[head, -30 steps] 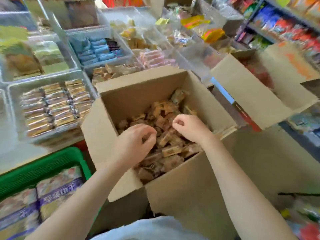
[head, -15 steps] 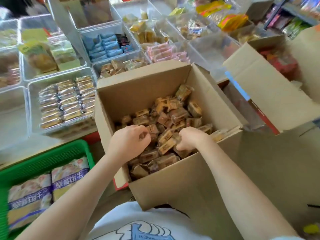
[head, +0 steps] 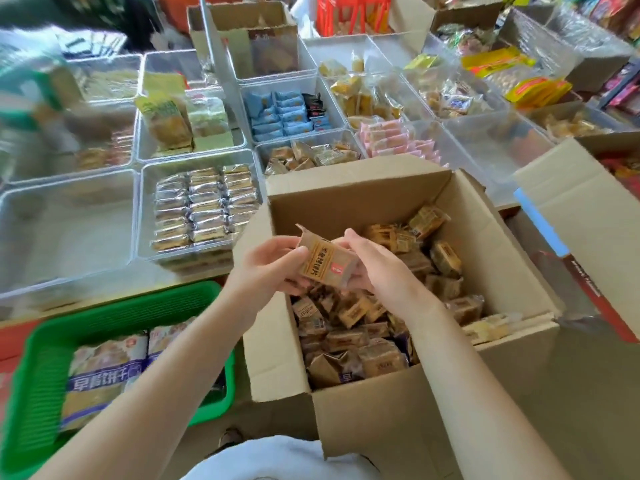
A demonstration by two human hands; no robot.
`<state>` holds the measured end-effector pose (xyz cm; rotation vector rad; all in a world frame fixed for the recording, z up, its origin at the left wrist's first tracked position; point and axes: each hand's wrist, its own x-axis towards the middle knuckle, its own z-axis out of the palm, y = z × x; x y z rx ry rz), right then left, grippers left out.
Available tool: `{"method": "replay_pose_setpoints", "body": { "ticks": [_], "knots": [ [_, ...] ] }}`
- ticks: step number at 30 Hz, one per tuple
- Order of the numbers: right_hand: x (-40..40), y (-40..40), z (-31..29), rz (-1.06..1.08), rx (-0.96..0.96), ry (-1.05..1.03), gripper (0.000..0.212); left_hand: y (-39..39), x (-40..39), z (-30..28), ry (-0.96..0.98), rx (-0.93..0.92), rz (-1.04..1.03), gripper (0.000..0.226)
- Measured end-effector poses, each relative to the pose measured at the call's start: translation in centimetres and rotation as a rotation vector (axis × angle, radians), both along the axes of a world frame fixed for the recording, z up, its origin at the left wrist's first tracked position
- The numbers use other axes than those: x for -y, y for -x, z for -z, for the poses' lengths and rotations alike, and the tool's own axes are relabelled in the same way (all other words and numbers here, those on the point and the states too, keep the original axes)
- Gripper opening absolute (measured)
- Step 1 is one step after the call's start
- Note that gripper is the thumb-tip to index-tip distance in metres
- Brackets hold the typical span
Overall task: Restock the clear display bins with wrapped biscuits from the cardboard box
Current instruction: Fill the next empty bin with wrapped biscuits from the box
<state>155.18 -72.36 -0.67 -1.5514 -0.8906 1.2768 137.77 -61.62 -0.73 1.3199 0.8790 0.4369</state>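
A small stack of wrapped biscuits [head: 327,263] is held above the open cardboard box [head: 391,407], clamped between the left hand [head: 268,268] and the right hand [head: 375,271], fingers curled round its two ends. How many packs are in the stack cannot be told; one printed brown face is seen. The packs are judged light and fairly stiff, but the film wrap looks slick and the biscuits inside are likely brittle, so a firm hold on the short ends, without squeezing the flat faces, is advised. Dozens of loose packs are left in the box, too many to be counted. Just beside the box, a clear display bin [head: 147,209] is seen with three neat columns of similar packs; next to it an emptier bin [head: 69,223] is seen.
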Motion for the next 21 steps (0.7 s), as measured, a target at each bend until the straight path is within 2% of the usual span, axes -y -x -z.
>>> {"method": "replay_pose_setpoints", "body": {
  "ticks": [2, 4, 7, 10, 12, 14, 16, 19, 21],
  "knots": [
    [-1.9, 1.6, -0.3, -0.048, 0.159, -0.029, 0.03, 2.9, -2.0, -0.1, -0.071, 0.021, -0.014, 0.035],
    [-4.7, 3.9, -0.5, -0.106, 0.332, -0.072, 0.02, 6.2, -4.4, 0.1, -0.127, 0.035, -0.032, 0.026],
    [-10.0, 9.2, -0.9, -0.176, 0.481, -0.12, 0.021, 11.9, -8.4, 1.3, -0.152, 0.054, -0.067, 0.026],
    [-16.5, 16.1, -0.3, -0.205, 0.547, -0.163, 0.025, 19.1, -13.2, 3.1, -0.198, 0.031, -0.157, 0.048],
    [-21.3, 20.7, 1.3, -0.166, 0.583, -0.156, 0.028, 24.9, -17.2, 5.5, -0.223, -0.09, -0.228, 0.047],
    [-26.4, 25.5, 3.5, -0.142, 0.619, -0.13, 0.03, 31.6, -21.4, 9.3, -0.318, -0.295, -0.334, 0.041],
    [-31.5, 30.3, 6.3, -0.157, 0.632, -0.098, 0.032, 38.2, -25.3, 13.1, -0.448, -0.536, -0.394, 0.057],
    [-38.2, 37.0, 10.9, -0.166, 0.653, -0.016, 0.033, 45.0, -29.6, 17.1, -0.588, -0.779, -0.378, 0.071],
    [-41.5, 40.3, 13.8, -0.16, 0.663, 0.058, 0.035, 46.9, -31.2, 18.6, -0.637, -0.915, -0.24, 0.087]
  ]
}}
